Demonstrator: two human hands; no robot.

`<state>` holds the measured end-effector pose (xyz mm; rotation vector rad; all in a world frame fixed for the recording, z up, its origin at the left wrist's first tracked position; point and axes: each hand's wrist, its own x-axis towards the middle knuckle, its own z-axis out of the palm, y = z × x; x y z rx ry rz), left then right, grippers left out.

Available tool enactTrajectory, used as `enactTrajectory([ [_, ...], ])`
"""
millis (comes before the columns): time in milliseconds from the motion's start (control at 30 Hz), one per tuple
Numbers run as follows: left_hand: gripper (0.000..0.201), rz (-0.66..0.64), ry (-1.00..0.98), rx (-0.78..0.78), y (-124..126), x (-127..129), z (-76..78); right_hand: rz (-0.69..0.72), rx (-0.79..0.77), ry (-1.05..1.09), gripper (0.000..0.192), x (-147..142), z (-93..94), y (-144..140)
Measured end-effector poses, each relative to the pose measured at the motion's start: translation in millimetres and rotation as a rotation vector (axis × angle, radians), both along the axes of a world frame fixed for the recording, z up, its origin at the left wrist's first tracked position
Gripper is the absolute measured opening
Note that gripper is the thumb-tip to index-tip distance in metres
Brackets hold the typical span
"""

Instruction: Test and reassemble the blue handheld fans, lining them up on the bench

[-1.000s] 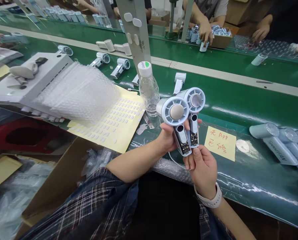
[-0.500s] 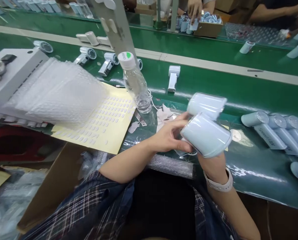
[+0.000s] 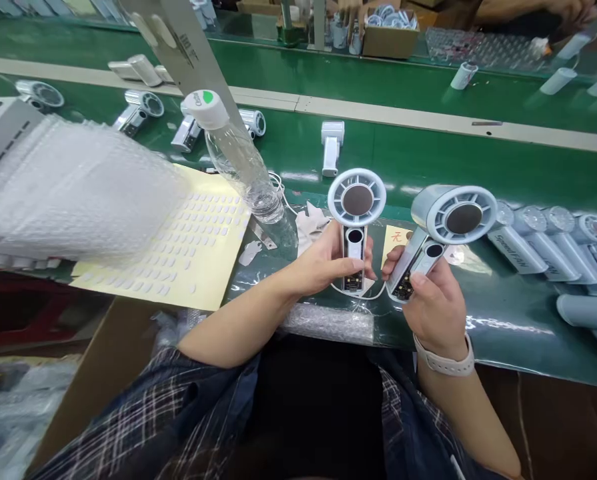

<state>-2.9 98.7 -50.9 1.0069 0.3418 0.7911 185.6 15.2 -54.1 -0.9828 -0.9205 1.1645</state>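
Two pale-blue handheld fans gripped by their handles: left hand (image 3: 323, 263) fingers wrapped around upright fan (image 3: 355, 220); right hand (image 3: 431, 303) fingers wrapped around tilted fan (image 3: 443, 230).

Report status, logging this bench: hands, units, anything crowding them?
Left hand grips upright fan. Right hand grips tilted fan. Water bottle stands left, finished fans lie right.

The two fans, earlier held together, were parted: the left hand (image 3: 328, 263) turned the upright fan (image 3: 355, 223) face-on, while the right hand (image 3: 431, 300) tilted the other fan (image 3: 445, 230) rightward.
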Motion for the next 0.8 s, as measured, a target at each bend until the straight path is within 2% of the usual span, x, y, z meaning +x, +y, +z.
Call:
enactTrajectory([
  [167, 0.048, 0.02, 0.004, 0.118, 5.2, -3.1, -8.2, 0.018, 0.003, 0.01, 0.025, -3.0, -1.6, 1.6],
  [267, 0.049, 0.024, 0.023, 0.123, 7.0, -4.3, -5.4, -0.006, -0.01, 0.001, 0.023, -6.6, -0.7, 4.8],
  [467, 0.051, -0.06, 0.004, 0.113, 4.5, -1.8, -3.3, -0.003, -0.019, 0.022, 0.024, -7.0, -2.8, 4.7],
  [800, 0.048, -0.062, 0.04, 0.15, 3.9, -3.8, -4.1, -0.009, -0.022, 0.021, 0.023, -4.5, -6.6, 0.2],
])
